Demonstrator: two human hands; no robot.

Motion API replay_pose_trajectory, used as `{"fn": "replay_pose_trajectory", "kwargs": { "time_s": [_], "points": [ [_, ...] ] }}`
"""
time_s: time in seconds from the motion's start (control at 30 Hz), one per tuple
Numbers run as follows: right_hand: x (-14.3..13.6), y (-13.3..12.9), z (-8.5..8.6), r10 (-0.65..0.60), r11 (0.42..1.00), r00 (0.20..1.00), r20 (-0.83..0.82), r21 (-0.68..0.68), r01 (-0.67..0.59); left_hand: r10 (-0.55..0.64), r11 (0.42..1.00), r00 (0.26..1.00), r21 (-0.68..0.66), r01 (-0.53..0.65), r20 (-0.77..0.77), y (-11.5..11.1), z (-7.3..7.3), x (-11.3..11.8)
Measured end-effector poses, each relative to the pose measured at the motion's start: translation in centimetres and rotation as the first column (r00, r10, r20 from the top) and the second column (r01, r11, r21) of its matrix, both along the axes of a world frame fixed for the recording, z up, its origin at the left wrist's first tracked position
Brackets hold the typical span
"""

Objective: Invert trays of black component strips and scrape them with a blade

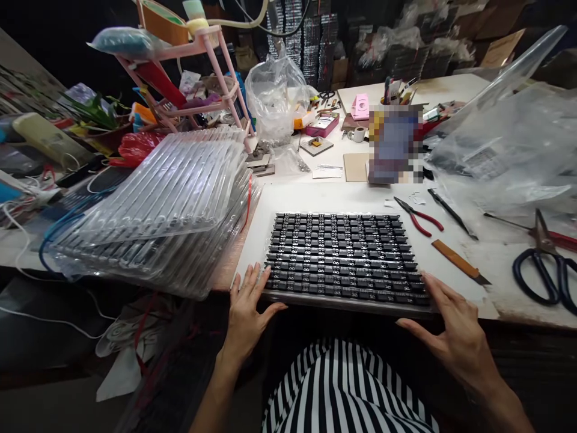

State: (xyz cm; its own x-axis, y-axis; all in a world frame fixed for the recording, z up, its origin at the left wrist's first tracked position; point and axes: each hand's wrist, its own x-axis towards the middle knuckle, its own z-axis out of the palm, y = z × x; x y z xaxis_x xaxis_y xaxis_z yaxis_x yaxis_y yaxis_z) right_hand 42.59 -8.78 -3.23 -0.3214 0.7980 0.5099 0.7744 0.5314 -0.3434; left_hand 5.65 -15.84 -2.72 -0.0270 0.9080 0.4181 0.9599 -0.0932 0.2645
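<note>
Touching the clear tray [347,304] from its two sides, both hands are near its front corners. The tray lies flat on a white board [315,197] at the front edge of the table [507,240], directly before the person, & is filled w/ many small black parts [338,258] in approx. straight rows.

The left hand [247,307] is at the left front corner: fingers a bit spread & pointing forward, index fingertip at the tray side, thumb stretched apart toward the right. The right hand [455,325] is at the right front corner: fingers lie rather close together, w/ tips at the tray side, & the thumb stands well apart from them, near the front edge. How strongly they press, I cannot tell.

To the right of the tray are tools: pliers [409,208] w/ red handles, a thin dark tool [452,213], a knife [457,258] w/ brown handle, near the right hand, & scissors [544,246] w/ dark handles, farther right. On the left side is a stack of clear ribbed trays [180,180]; behind it stands a pink rack [231,93]. Beyond the board, one pixelated item [392,147] is beside a cardboard pc. [356,167]; its kind I cannot tell.
</note>
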Motion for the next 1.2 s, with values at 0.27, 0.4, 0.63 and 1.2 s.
{"fn": "replay_pose_trajectory", "kwargs": {
  "time_s": [0.27, 0.4, 0.63, 1.2],
  "points": [
    [-0.1, -0.2, -0.5, -0.020, 0.998, 0.999, -0.050, 0.060, 0.023, -0.004, 0.984, 0.991, 0.174, -0.020, 0.132, -0.1, -0.7, -0.2],
    [-0.1, 0.4, -0.6, -0.013, 0.998, 0.996, -0.086, 0.060, 0.019, -0.018, 0.985, 0.984, 0.171, -0.013, 0.178, 0.3, -0.1, -0.1],
    [-0.3, 0.6, -0.4, -0.002, 0.998, 0.993, -0.115, 0.062, 0.009, -0.040, 0.986, 0.984, 0.167, 0.011, 0.173, 0.6, -0.1, -0.3],
    [-0.2, 0.8, 0.6, 0.001, 1.000, 0.980, -0.201, 0.012, 0.002, -0.044, 0.986, 0.986, 0.166, 0.017, 0.161, 0.8, 0.1, -0.4]
  ]
}}
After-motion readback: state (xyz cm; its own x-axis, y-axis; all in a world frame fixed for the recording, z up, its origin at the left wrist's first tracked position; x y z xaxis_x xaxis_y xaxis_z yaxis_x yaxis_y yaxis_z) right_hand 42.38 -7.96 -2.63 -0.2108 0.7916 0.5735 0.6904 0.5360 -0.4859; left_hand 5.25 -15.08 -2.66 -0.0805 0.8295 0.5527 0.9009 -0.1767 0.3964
